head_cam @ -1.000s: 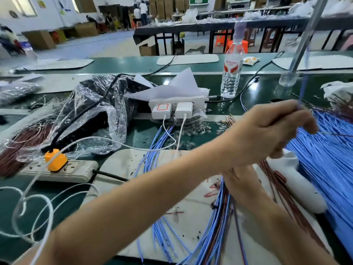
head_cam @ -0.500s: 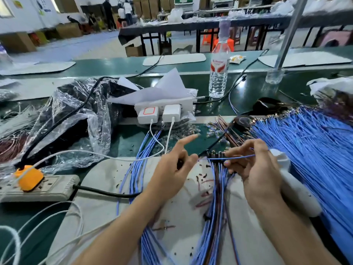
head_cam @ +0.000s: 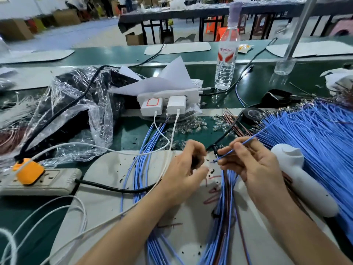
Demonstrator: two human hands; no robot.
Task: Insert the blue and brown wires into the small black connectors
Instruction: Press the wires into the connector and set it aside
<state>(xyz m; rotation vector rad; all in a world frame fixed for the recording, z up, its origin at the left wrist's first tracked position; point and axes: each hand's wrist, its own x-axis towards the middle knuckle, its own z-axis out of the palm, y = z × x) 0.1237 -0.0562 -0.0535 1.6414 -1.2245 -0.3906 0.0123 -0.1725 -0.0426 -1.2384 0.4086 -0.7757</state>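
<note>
My right hand pinches a single blue wire between thumb and fingers, its bare tip pointing left at about the gap between my hands. My left hand is curled around something small and dark, likely a black connector, mostly hidden by the fingers. Below both hands lies a bundle of finished blue and brown wires on the white mat. A big fan of loose blue wires spreads at the right. Loose brown wires lie behind my hands.
A white power strip with two chargers stands behind the mat. A grey strip with an orange plug sits at left, a water bottle at the back, a white tool by my right wrist. Crinkled plastic bags lie left.
My left hand has closed from an open, finger-pointing pose into a curl around a dark piece. My right hand has raised the blue wire so it slants up to the right.
</note>
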